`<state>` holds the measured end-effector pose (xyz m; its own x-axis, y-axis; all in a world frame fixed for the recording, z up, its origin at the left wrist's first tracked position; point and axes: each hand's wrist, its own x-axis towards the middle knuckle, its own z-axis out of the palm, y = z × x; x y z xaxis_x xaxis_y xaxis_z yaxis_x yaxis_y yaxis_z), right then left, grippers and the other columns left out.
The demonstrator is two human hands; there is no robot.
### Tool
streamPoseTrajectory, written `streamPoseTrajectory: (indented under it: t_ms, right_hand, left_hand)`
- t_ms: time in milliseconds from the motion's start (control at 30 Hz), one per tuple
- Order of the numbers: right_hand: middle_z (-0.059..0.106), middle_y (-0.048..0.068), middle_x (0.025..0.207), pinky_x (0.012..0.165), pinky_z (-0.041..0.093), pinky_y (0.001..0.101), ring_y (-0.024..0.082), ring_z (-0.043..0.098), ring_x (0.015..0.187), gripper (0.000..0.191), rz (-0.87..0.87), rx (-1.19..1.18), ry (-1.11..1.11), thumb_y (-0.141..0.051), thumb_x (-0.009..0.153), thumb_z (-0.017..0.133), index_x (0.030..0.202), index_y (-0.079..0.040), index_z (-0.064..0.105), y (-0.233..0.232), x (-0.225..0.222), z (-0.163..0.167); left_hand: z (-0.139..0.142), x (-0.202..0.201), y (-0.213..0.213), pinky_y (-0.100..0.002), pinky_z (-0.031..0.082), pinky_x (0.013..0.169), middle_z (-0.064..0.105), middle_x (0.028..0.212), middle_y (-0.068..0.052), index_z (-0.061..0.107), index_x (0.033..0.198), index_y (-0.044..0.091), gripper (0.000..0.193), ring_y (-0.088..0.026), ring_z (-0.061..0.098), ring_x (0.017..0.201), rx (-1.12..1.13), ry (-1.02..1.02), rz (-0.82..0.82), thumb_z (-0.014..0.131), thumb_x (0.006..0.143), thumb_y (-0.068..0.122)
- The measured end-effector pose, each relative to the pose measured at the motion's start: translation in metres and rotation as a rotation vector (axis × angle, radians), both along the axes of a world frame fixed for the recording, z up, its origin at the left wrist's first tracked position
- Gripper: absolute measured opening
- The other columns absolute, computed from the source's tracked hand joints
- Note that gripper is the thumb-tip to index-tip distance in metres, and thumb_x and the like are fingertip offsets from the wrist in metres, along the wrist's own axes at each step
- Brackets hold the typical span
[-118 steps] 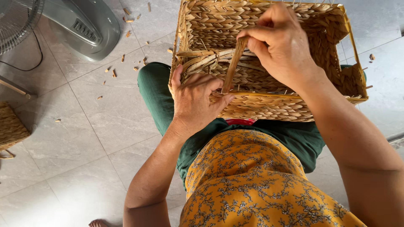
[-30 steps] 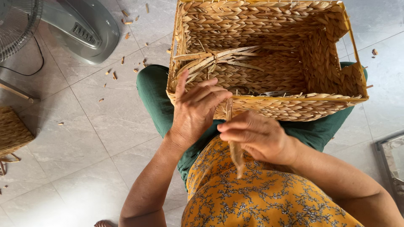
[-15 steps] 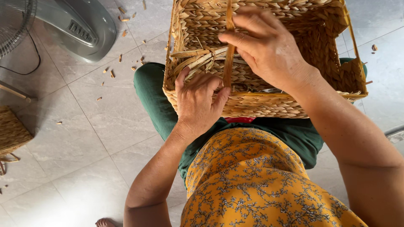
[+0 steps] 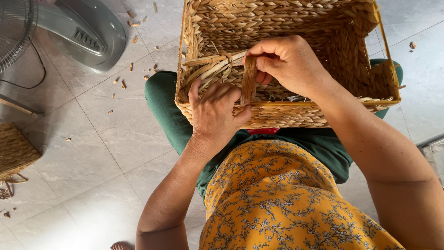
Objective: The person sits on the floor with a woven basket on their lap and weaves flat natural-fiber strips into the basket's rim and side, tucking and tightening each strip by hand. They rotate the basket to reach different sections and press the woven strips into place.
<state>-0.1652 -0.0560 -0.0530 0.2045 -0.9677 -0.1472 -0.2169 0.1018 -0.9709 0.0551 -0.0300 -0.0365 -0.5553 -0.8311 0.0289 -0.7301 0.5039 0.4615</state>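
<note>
Pale tiled floor (image 4: 92,153) carries a grey fan base (image 4: 85,34), scattered straw scraps (image 4: 121,83) and a small woven basket (image 4: 14,150).
</note>
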Motion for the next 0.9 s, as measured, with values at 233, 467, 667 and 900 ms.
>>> streamPoseTrajectory:
  t_ms: [233, 467, 667, 900]
  right_hand:
    - [0.074, 0.003, 0.087, 0.062, 0.06, 0.0236, 0.008, 0.07, 0.071, 0.018, -0.029, 0.049, -0.034, -0.003, 0.105, 0.059, 0.116, -0.001, 0.073, 0.001, 0.007, -0.005]
    - [0.074, 0.003, 0.083, 0.06, 0.059, 0.0232, 0.007, 0.069, 0.067, 0.016, 0.045, 0.142, -0.084, -0.007, 0.104, 0.061, 0.112, -0.001, 0.073, 0.0, 0.004, -0.014]
    - [0.075, 0.003, 0.08, 0.059, 0.059, 0.025, 0.008, 0.07, 0.066, 0.018, 0.167, 0.191, 0.025, -0.01, 0.098, 0.065, 0.109, -0.005, 0.077, 0.002, 0.008, -0.022]
    - [0.067, 0.006, 0.107, 0.085, 0.052, 0.0432, 0.029, 0.064, 0.098, 0.021, 0.019, -0.472, 0.634, -0.014, 0.096, 0.079, 0.113, -0.01, 0.068, 0.051, -0.005, 0.033]
  left_hand:
    - [0.004, 0.004, 0.0, -0.048, 0.024, 0.119, 0.066, 0.091, -0.001, 0.057, 0.099, 0.01, 0.028, -0.019, 0.068, 0.091, 0.082, 0.077, 0.01, 0.076, 0.089, 0.029]
    - [0.006, 0.004, -0.001, -0.049, 0.023, 0.12, 0.065, 0.089, -0.002, 0.055, 0.099, 0.011, 0.029, -0.02, 0.068, 0.087, 0.1, 0.109, 0.007, 0.078, 0.087, 0.024]
    - [0.007, 0.017, -0.004, -0.047, 0.027, 0.12, 0.066, 0.099, -0.003, 0.058, 0.106, 0.009, 0.028, -0.022, 0.066, 0.099, 0.058, 0.25, -0.084, 0.076, 0.091, 0.024]
    - [0.002, 0.007, -0.002, -0.046, 0.03, 0.116, 0.069, 0.094, 0.002, 0.068, 0.098, 0.012, 0.017, -0.02, 0.068, 0.094, 0.033, 0.191, 0.003, 0.073, 0.096, 0.028]
